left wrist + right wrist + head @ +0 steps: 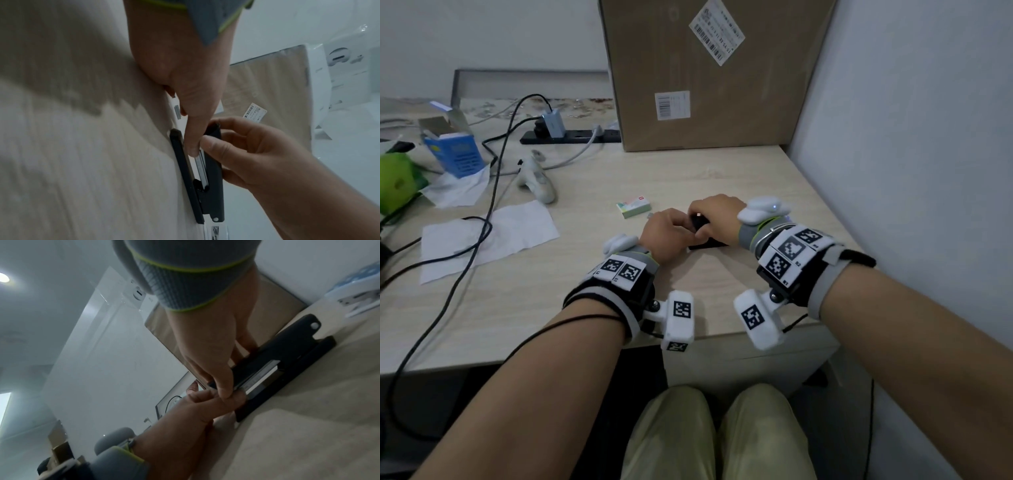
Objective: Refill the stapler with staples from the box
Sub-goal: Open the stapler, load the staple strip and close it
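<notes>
The black stapler lies on the desk with its cover swung open. In the left wrist view the stapler shows its metal staple channel between base and cover. My right hand grips the raised cover, thumb on its near side. My left hand has curled fingers at the channel's front end, one fingertip pressing on the metal. Whether it pinches staples is hidden. The small green, white and pink staple box lies just left of the hands, with a short loose staple strip beside it.
A large cardboard box stands against the back wall, and a wall borders the desk on the right. To the left are a white controller, black cables, paper sheets, a power strip and a blue carton.
</notes>
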Available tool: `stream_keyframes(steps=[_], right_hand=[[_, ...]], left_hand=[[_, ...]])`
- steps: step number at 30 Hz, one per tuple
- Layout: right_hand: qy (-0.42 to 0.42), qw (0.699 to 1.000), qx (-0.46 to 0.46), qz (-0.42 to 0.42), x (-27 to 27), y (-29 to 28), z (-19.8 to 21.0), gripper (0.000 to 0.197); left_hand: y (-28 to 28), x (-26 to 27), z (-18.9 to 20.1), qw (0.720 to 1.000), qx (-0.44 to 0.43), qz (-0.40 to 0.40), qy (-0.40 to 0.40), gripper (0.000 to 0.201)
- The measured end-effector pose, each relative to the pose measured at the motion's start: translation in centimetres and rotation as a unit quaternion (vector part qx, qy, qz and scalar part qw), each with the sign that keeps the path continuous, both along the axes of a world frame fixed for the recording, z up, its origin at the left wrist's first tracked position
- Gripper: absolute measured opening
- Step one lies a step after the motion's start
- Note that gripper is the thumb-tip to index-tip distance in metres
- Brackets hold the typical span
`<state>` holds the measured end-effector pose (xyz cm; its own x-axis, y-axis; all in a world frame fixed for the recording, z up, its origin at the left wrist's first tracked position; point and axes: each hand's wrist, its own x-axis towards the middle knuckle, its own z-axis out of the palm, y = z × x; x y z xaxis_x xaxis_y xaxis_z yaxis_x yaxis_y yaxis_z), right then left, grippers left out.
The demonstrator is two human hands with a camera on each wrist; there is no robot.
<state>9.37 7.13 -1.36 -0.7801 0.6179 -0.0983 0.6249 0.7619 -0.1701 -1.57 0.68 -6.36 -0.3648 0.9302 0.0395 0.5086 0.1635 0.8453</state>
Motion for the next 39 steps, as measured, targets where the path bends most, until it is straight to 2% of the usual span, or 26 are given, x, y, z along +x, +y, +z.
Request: stream_keyframes(steps=[3,6,7,9,11,15,20,22,27,33,36,39], right_hand=[[-0.011,0.999,0.031,0.008,-0.2,0.1,-0.8,0.027],[0.013,0.999,0.030,-0.002,-0.1,-0.1,-1.0,0.028],[0.040,0.999,0.026,-0.009,0.2,0.0,-0.6,0.028],[0.136,0.990,0.008,-0.033,1.3,0.6,0.6,0.029],[0.226,0.973,-0.021,-0.052,2.8,1.6,1.8,0.029],[0.338,0.927,-0.110,-0.121,5.3,2.8,2.0,0.024],[0.413,0.875,-0.174,-0.182,7.3,3.5,1.3,0.014],[0.425,0.863,-0.190,-0.197,8.3,3.7,1.3,0.011],[0.351,0.906,-0.109,-0.212,11.5,4.3,1.9,0.023],[0.192,0.960,-0.002,-0.203,13.9,4.4,1.9,0.027],[0.132,0.971,0.019,-0.199,14.0,4.1,2.0,0.029],[0.119,0.973,0.004,-0.196,13.6,3.7,1.8,0.031]], left_hand=[[0.3,-0.1,-0.3,1.000,0.013,0.006,-0.006,0.026],[0.6,-0.2,-0.7,1.000,0.025,0.008,0.004,0.019],[0.6,-0.3,-0.7,1.000,0.028,0.009,0.004,0.013],[0.7,-0.7,-1.0,0.999,0.034,0.018,0.013,0.019],[0.7,-1.0,-1.1,0.999,0.037,0.026,0.022,0.024],[0.7,-1.1,-1.0,0.999,0.034,0.033,0.014,0.027],[0.8,-1.0,-1.0,0.998,0.038,0.048,0.014,0.029],[0.8,-1.0,-1.1,0.998,0.038,0.053,0.017,0.029],[0.4,-1.3,-1.1,0.998,0.038,0.054,0.025,0.029],[-0.8,-2.8,-0.9,0.999,0.015,0.038,0.030,0.030],[-1.4,-2.9,-0.8,0.998,0.014,0.038,0.038,0.031],[-2.0,-3.2,-0.7,0.998,0.007,0.040,0.041,0.030]])
